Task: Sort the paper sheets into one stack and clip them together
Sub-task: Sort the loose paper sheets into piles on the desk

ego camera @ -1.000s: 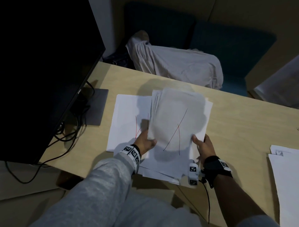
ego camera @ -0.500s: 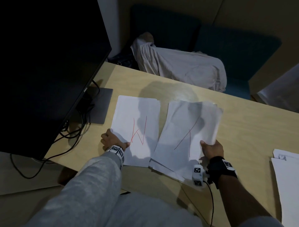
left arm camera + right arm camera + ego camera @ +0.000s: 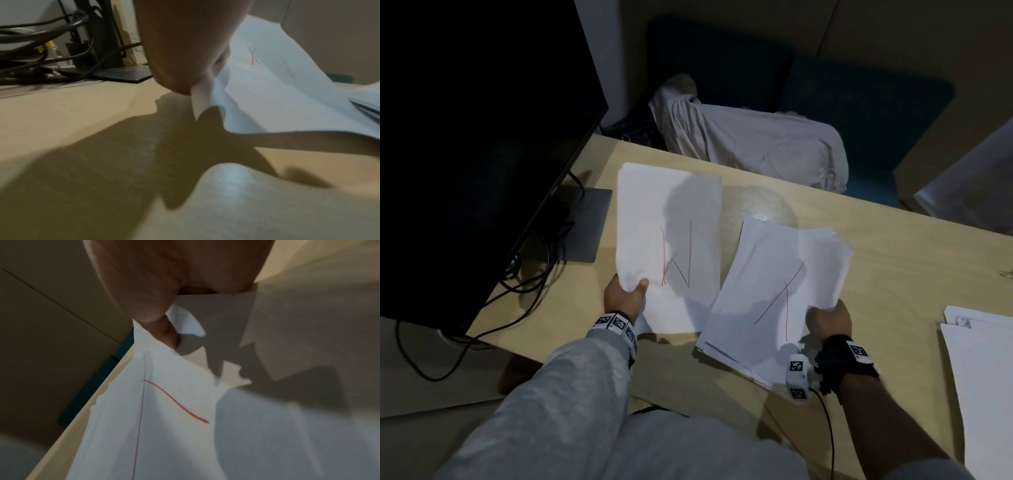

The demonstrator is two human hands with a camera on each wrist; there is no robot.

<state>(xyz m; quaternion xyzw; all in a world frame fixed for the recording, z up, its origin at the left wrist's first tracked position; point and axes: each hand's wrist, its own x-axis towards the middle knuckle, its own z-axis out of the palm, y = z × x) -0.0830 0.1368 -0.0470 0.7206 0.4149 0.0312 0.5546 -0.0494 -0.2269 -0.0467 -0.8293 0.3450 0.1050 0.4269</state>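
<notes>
A single white sheet [image 3: 671, 222] with red and black pen lines is lifted off the wooden desk [image 3: 893, 260]. My left hand [image 3: 625, 296] pinches its near left corner; the left wrist view shows that sheet [image 3: 277, 91] curling up from the desk. A stack of white sheets [image 3: 774, 294] with a red line lies to its right, overhanging the desk's near edge. My right hand [image 3: 827, 317] grips the stack's right edge, thumb on top. The right wrist view shows the thumb [image 3: 164, 332] pressing the top sheet [image 3: 164, 426]. No clip is visible.
A dark monitor [image 3: 476, 137] with its stand [image 3: 585, 229] and cables [image 3: 517, 274] fills the left. More white sheets [image 3: 979, 370] lie at the desk's right edge. A pale cloth [image 3: 750, 140] lies on a dark blue seat [image 3: 859, 102] behind the desk.
My left hand left the stack, went to the sheet on the left and lifted its corner. My right hand kept the stack and shifted it right.
</notes>
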